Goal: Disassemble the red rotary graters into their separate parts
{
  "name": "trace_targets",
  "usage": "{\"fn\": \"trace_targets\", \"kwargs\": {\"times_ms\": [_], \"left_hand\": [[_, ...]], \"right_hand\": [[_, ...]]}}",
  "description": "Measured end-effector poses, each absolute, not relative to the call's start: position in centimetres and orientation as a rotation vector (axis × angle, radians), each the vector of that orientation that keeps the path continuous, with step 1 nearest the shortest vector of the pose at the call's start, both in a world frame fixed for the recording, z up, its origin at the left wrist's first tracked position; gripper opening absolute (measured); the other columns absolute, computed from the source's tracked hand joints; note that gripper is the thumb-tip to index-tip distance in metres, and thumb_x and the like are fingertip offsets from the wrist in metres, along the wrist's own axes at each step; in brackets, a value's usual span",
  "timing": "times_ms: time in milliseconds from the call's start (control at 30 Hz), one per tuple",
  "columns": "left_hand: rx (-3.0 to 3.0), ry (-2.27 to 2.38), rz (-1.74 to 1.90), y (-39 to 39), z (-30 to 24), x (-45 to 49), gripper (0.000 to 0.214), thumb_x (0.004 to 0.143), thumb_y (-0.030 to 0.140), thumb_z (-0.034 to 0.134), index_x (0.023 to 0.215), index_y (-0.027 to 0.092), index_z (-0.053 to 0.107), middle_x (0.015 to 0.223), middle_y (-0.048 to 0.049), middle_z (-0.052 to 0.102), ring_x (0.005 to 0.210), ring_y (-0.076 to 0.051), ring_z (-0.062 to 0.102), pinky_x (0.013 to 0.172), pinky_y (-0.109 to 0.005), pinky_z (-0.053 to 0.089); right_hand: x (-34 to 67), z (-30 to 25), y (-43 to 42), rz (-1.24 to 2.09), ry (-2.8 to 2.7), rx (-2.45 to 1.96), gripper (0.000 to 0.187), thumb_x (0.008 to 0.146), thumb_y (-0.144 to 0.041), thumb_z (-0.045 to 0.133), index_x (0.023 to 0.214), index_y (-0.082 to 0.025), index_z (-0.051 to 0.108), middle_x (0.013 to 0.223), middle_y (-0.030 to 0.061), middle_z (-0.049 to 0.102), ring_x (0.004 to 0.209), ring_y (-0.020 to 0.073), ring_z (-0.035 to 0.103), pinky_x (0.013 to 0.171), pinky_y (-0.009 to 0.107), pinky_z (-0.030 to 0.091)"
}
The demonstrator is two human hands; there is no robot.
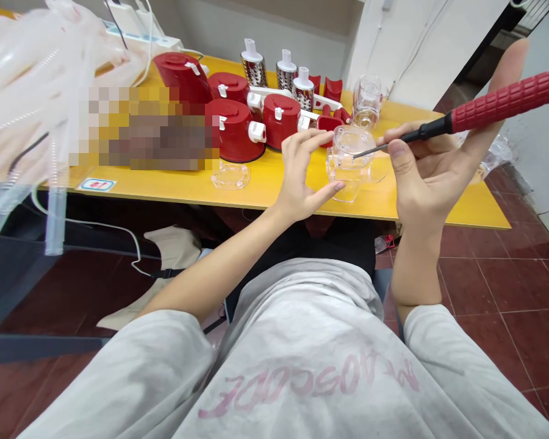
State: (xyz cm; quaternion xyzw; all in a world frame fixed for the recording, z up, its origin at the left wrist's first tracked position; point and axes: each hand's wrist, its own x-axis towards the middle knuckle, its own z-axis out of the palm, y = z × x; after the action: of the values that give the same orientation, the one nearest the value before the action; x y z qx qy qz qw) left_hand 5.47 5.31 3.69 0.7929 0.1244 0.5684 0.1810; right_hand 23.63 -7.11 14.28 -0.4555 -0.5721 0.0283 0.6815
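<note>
In my right hand point(432, 161) is a screwdriver point(498, 103) with a red and black handle, its shaft pinched between thumb and fingers. The handle points up to the right. Its thin metal tip lies over a clear plastic housing point(348, 174) near the table's front edge; whether it touches a screw is too small to tell. From the left, my left hand point(304, 171) grips this housing between thumb and fingertips. A flat clear plastic ring point(231, 177) lies on the table, left of my left hand.
Several red grater bodies point(235, 131) stand behind on the yellow table point(466, 201), with metal grater drums point(255, 67) at the back. More clear parts point(368, 100) sit behind the housing. Plastic bags point(32, 91) fill the left, near a white power strip point(165, 41). A blurred patch hides part of the table.
</note>
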Motion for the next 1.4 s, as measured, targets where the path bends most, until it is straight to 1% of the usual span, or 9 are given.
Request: {"fn": "trace_targets", "kwargs": {"times_ms": [167, 367, 600, 733, 867, 1000, 1100, 1233, 1400], "left_hand": [[2.153, 0.384, 1.664, 1.4, 7.1, 5.4, 0.070, 0.102, 0.088, 0.068, 0.152, 0.040, 0.071, 0.146, -0.0109, 0.070, 0.148, -0.042, 0.064, 0.132, -0.072, 0.049], [2.106, 0.399, 1.687, 0.2, 8.3, 5.4, 0.051, 0.108, 0.076, 0.069, 0.138, 0.037, 0.079, 0.123, -0.0079, 0.077, 0.124, -0.033, 0.073, 0.116, -0.064, 0.061], [2.092, 0.362, 1.681, 0.5, 8.2, 5.4, 0.043, 0.110, 0.071, 0.071, 0.130, 0.036, 0.084, 0.115, -0.0059, 0.079, 0.114, -0.030, 0.075, 0.107, -0.060, 0.064], [2.045, 0.333, 1.694, 0.5, 8.1, 5.6, 0.041, 0.112, 0.071, 0.068, 0.123, 0.037, 0.086, 0.111, -0.0047, 0.079, 0.111, -0.028, 0.077, 0.107, -0.060, 0.063], [2.039, 0.368, 1.686, 2.8, 7.7, 4.6, 0.047, 0.110, 0.077, 0.066, 0.122, 0.037, 0.087, 0.111, -0.0049, 0.080, 0.112, -0.029, 0.075, 0.105, -0.059, 0.063], [2.098, 0.377, 1.668, 11.1, 7.6, 4.3, 0.051, 0.109, 0.081, 0.065, 0.131, 0.038, 0.083, 0.114, -0.0036, 0.078, 0.123, -0.029, 0.066, 0.119, -0.062, 0.054], [2.239, 0.491, 1.635, 19.3, 7.8, 6.2, 0.052, 0.098, 0.084, 0.080, 0.114, 0.035, 0.088, 0.107, -0.0059, 0.076, 0.113, -0.031, 0.061, 0.115, -0.069, 0.052], [2.457, 0.400, 1.437, 27.2, 8.1, 10.4, 0.049, 0.072, 0.087, 0.095, 0.087, 0.041, 0.088, 0.097, -0.0087, 0.078, 0.101, -0.036, 0.058, 0.103, -0.079, 0.050], [2.430, 0.317, 1.443, 30.8, 7.0, 13.7, 0.049, 0.063, 0.098, 0.087, 0.069, 0.050, 0.077, 0.071, -0.0085, 0.066, 0.111, -0.043, 0.058, 0.111, -0.081, 0.043]], "right_hand": [[22.4, 14.7, -7.9, 0.016, -1.291, -1.047, 0.135, 0.092, -0.071, 0.092, 0.187, -0.058, -0.004, 0.203, -0.0040, -0.006, 0.154, 0.0421, 0.071, 0.114, 0.058, 0.076], [21.9, 14.6, -7.3, -0.111, -1.299, -0.979, 0.121, 0.090, -0.094, 0.076, 0.184, -0.065, 0.005, 0.202, -0.0103, -0.007, 0.147, 0.0395, 0.078, 0.099, 0.053, 0.081], [21.8, 14.6, -7.6, 0.007, -1.309, -1.087, 0.137, 0.094, -0.075, 0.087, 0.185, -0.058, -0.014, 0.203, -0.0024, -0.006, 0.151, 0.0419, 0.074, 0.117, 0.058, 0.075], [22.0, 14.2, -7.1, -0.076, -1.307, -1.035, 0.128, 0.096, -0.079, 0.083, 0.187, -0.057, -0.005, 0.203, -0.0022, -0.006, 0.147, 0.0397, 0.078, 0.113, 0.054, 0.077], [22.5, 14.3, -6.6, -0.109, -1.279, -0.942, 0.120, 0.093, -0.084, 0.081, 0.184, -0.066, 0.005, 0.202, -0.0103, -0.005, 0.147, 0.0402, 0.077, 0.104, 0.055, 0.080], [24.0, 14.5, -5.9, -0.088, -1.286, -0.926, 0.126, 0.088, -0.082, 0.086, 0.183, -0.066, 0.005, 0.202, -0.0103, -0.004, 0.143, 0.0395, 0.077, 0.100, 0.057, 0.079], [25.1, 14.4, -5.2, -0.152, -1.275, -0.804, 0.124, 0.082, -0.095, 0.076, 0.182, -0.062, 0.010, 0.201, -0.0083, -0.004, 0.119, 0.0326, 0.081, 0.086, 0.055, 0.076], [25.1, 14.4, -5.0, -0.176, -1.257, -0.760, 0.113, 0.082, -0.088, 0.072, 0.177, -0.059, 0.018, 0.200, -0.0082, -0.002, 0.101, 0.0270, 0.075, 0.080, 0.053, 0.069], [24.8, 14.8, -6.2, -0.195, -1.264, -0.710, 0.101, 0.088, -0.083, 0.073, 0.174, -0.056, 0.028, 0.198, -0.0078, 0.004, 0.106, 0.0273, 0.077, 0.087, 0.053, 0.071]]}}
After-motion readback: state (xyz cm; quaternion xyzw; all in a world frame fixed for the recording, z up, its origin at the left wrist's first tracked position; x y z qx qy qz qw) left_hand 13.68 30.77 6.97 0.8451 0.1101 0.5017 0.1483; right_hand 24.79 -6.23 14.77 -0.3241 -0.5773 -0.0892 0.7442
